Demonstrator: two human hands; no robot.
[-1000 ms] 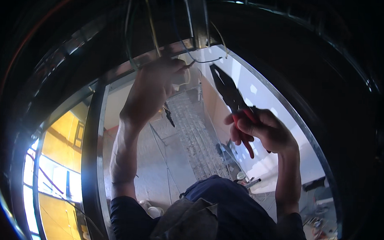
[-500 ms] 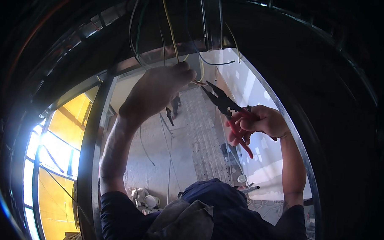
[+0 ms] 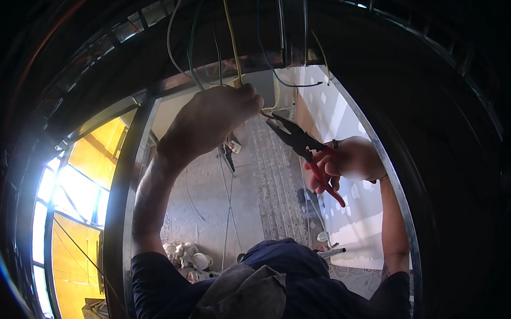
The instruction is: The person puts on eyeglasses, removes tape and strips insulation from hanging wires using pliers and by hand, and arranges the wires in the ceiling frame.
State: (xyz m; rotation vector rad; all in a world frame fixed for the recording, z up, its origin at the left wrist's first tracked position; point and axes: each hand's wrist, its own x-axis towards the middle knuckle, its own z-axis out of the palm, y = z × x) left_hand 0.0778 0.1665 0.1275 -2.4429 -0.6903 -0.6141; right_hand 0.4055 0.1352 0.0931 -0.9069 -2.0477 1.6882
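Left hand: the left hand is curling closed, its fingertips pinching a yellow wire beside a bare copper end.
Right hand: the right hand is wrapping its fingers around the red handles of the pliers.
Pliers: they are pointing up and leftward, between the two hands, their dark jaws standing slightly apart just beside the copper end; whether they are touching it, I cannot tell.
Right edge: the metal frame edge is running close alongside the right wrist and forearm, leaving little visible room on that side; contact is not showing clearly.
Left edge: the dark upright post is standing near the left forearm, with a narrow gap showing.
Room between: the space between the forearms is lying open down to the grey floor.
Upper edge: a green wire is hanging behind the left hand, and a blue wire is curving rightward above the pliers.
Below: a white bucket is sitting near the left sleeve.
Markings: the pliers' surface is showing too dark for any lettering to be told.
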